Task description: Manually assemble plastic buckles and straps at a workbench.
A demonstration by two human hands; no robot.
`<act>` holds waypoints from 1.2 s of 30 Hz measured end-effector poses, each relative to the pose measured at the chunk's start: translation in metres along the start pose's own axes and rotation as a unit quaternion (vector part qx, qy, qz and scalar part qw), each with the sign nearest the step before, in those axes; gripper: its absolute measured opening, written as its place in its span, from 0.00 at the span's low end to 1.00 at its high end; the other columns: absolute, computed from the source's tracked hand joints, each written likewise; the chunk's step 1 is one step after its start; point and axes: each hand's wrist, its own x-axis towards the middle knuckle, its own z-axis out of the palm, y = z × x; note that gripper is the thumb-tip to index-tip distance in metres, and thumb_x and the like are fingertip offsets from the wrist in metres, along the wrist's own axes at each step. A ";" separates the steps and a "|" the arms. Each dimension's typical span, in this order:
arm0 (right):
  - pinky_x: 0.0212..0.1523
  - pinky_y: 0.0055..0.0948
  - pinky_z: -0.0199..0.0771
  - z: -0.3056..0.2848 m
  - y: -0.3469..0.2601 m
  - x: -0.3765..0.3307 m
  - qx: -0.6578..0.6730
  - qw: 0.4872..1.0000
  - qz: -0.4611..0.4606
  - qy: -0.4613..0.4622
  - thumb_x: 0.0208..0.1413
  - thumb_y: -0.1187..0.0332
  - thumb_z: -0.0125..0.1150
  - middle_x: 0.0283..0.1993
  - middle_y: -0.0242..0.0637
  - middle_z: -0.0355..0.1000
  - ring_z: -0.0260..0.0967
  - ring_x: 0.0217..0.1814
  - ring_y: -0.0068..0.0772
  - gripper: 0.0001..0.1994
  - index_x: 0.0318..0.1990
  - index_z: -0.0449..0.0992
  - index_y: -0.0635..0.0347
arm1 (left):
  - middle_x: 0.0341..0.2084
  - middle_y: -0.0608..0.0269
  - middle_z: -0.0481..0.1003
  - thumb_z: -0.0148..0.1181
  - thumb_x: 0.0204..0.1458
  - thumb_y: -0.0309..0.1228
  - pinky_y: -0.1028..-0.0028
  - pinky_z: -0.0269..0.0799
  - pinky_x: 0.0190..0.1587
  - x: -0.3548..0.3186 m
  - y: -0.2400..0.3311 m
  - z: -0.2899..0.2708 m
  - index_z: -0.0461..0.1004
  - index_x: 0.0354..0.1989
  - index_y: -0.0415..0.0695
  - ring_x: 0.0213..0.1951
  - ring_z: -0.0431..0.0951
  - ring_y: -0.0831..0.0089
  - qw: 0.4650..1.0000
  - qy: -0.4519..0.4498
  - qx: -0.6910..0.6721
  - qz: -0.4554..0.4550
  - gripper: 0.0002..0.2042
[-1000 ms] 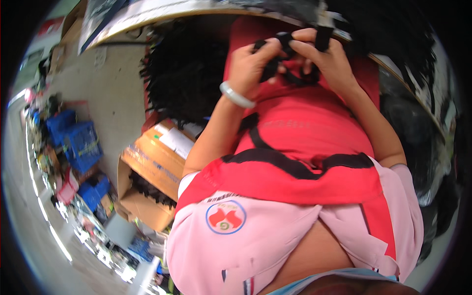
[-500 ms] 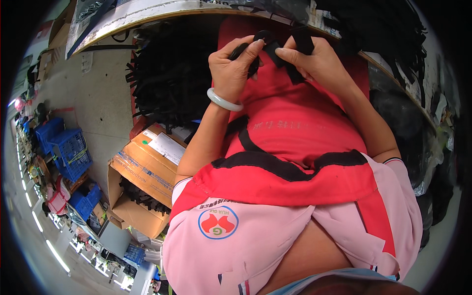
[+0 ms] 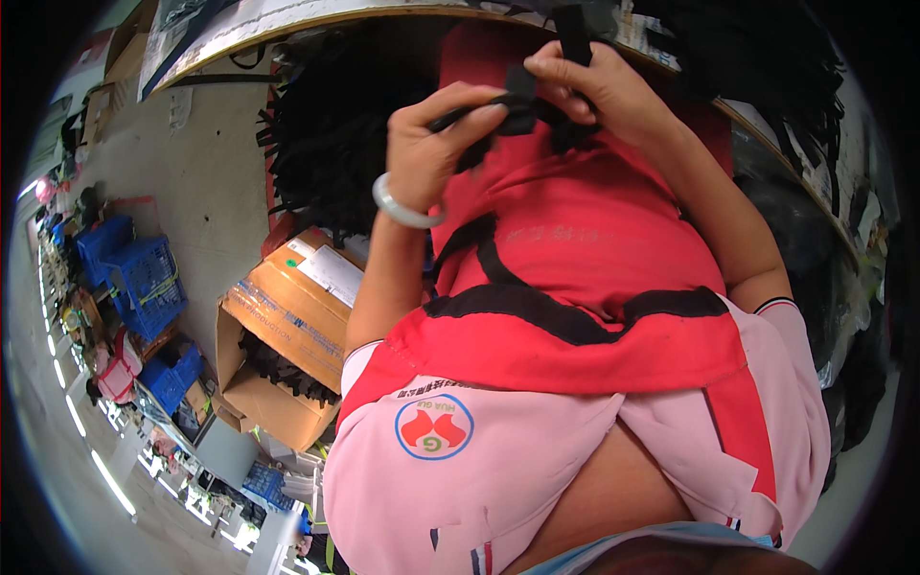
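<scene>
Above my red apron (image 3: 565,220), close to the table's edge, both hands work on a black webbing strap (image 3: 520,86). My left hand (image 3: 422,144), with a pale bangle at its wrist, pinches a dark folded length between thumb and fingers. Closed on another stretch of the strap is my right hand (image 3: 618,91); one strap end (image 3: 572,34) sticks up past its fingers. Between the hands the strap looks flat and doubled over. Blur and the fingers hide whether a buckle sits in it.
The table's curved edge (image 3: 278,43) runs along the top. Black straps (image 3: 331,125) hang in a mass at the left, with more heaped on the table (image 3: 767,62) at right. An opened cardboard box (image 3: 297,311) and blue crates (image 3: 149,292) stand at left.
My left hand has shifted slightly left and down, and its fingers have straightened. My right hand has moved up a little. The strap between them has turned, and the round black loop no longer shows.
</scene>
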 end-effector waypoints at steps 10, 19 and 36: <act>0.19 0.16 0.60 0.026 -0.001 -0.002 -0.234 0.972 0.006 -0.021 0.57 0.59 0.61 0.23 0.25 0.63 0.59 0.19 0.13 0.12 0.41 0.74 0.58 | 0.28 0.66 0.77 0.62 0.55 0.31 0.85 0.64 0.21 -0.080 0.026 -0.102 0.79 0.45 0.42 0.25 0.74 0.84 0.921 0.276 0.252 -0.106 0.11; 0.23 0.18 0.65 0.042 0.005 0.000 -0.211 0.976 -0.050 -0.028 0.55 0.65 0.62 0.22 0.29 0.70 0.65 0.22 0.16 0.09 0.34 0.78 0.63 | 0.17 0.69 0.72 0.62 0.52 0.24 0.82 0.61 0.16 -0.026 -0.018 -0.001 0.78 0.40 0.38 0.18 0.71 0.83 0.984 -0.005 -0.048 -0.173 0.08; 0.19 0.17 0.58 0.016 0.040 0.004 0.070 0.992 -0.008 0.105 0.59 0.61 0.60 0.19 0.24 0.65 0.60 0.20 0.14 0.11 0.32 0.76 0.58 | 0.19 0.64 0.75 0.67 0.49 0.25 0.83 0.64 0.16 0.006 -0.045 0.045 0.76 0.44 0.38 0.15 0.70 0.81 0.971 0.185 -0.144 -0.042 0.13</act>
